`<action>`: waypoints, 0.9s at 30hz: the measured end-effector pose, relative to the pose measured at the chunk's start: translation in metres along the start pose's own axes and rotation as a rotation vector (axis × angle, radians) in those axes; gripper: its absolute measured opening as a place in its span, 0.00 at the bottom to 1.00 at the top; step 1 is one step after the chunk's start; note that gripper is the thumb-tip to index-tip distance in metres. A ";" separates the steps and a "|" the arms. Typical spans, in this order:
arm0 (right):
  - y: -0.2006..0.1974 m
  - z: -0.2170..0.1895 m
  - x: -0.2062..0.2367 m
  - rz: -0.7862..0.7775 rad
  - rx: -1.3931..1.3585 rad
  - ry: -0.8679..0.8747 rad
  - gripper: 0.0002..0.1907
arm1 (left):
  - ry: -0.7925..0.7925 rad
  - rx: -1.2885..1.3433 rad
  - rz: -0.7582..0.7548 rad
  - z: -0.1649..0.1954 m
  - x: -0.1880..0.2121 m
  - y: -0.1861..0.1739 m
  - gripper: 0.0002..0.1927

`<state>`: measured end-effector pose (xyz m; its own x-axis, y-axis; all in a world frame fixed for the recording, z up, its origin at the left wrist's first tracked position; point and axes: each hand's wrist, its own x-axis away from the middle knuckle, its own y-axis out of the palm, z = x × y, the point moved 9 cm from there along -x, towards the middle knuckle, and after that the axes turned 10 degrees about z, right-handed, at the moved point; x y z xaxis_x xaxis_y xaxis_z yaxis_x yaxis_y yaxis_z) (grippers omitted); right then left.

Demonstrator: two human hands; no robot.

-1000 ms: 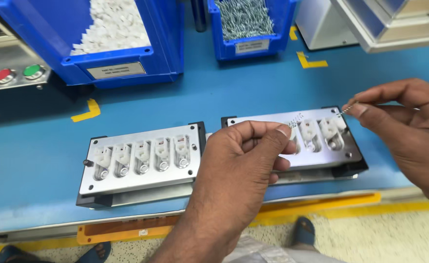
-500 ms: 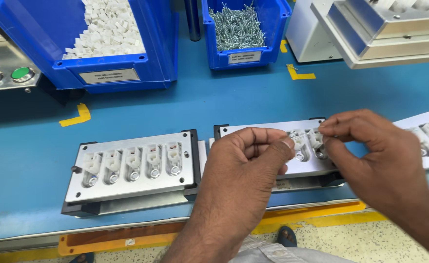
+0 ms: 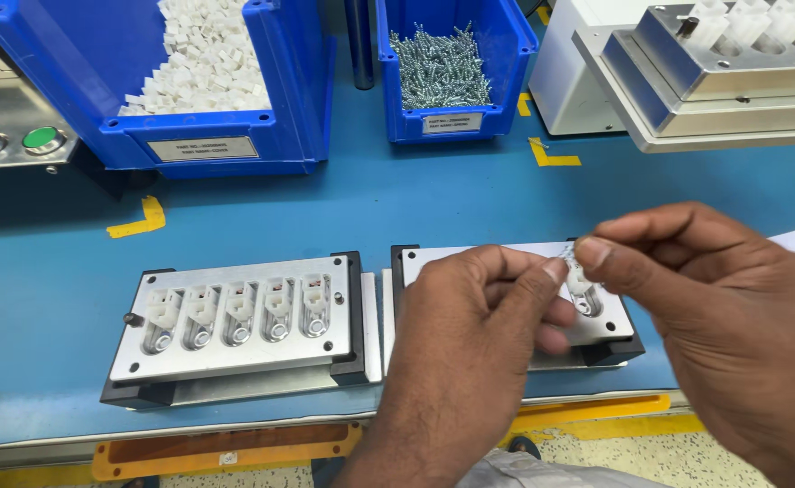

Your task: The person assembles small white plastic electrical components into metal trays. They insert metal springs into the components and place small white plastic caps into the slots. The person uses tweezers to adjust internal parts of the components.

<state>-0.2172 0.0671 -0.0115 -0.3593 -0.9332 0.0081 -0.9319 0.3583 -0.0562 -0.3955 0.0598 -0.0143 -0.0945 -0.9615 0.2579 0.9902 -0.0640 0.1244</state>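
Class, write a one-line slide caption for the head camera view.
Left hand and right hand pinch a small part together above a metal fixture plate on a blue workbench.

Two bare hands in view, left hand [image 3: 470, 334] and right hand [image 3: 723, 316]. No gloves, rings, watch or wristband on either. Left forearm bare down to the bottom edge, no sleeve showing. Right wrist runs out of frame at the lower right corner (no cuff visible there either). Fingernails short and plain. Light grey cloth [image 3: 542, 470], creased, shows at the bottom edge below the left forearm.
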 end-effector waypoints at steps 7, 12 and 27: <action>0.003 -0.041 -0.012 -0.079 0.184 -0.392 0.06 | -0.381 0.150 0.018 -0.025 0.001 -0.011 0.21; 0.006 -0.026 -0.019 0.007 0.789 -0.448 0.08 | -0.351 -0.030 0.067 -0.026 0.003 -0.025 0.22; 0.032 -0.018 -0.007 -0.076 1.005 -0.602 0.08 | -0.352 -0.019 0.031 -0.028 0.006 -0.026 0.19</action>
<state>-0.2458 0.0858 0.0050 0.0278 -0.9105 -0.4126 -0.3950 0.3692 -0.8413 -0.4185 0.0479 -0.0431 -0.0905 -0.8125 0.5759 0.9946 -0.0440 0.0943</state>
